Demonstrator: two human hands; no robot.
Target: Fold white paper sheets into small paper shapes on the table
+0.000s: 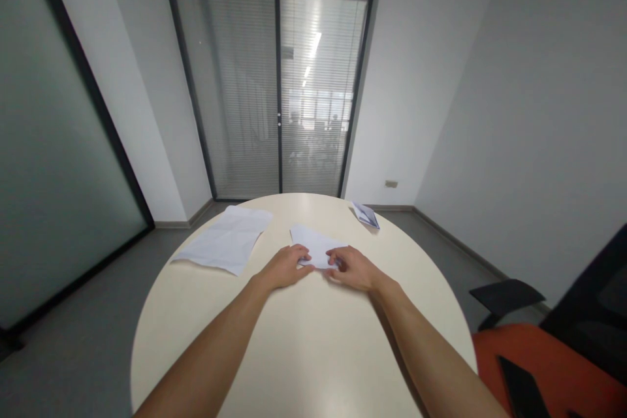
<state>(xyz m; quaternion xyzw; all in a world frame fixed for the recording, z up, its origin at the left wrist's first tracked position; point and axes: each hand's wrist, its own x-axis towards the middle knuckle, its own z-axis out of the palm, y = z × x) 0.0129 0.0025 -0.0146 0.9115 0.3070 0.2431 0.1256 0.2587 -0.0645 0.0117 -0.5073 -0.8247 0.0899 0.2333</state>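
Note:
A white sheet of paper [317,241] lies on the round cream table [298,339], between my two hands. My left hand [289,266] rests at the paper's near left edge, its thumb and fingers closed on that edge. On the near right edge, my right hand [355,268] has its fingers curled and thumb against the paper. The hands hide both near corners. Whether the sheet is folded under my fingers I cannot make out.
A larger creased white sheet [225,238] lies at the table's left, reaching its edge. A small folded printed paper [365,215] sits at the back right. An orange chair [533,366] with a black armrest [507,297] stands close on the right.

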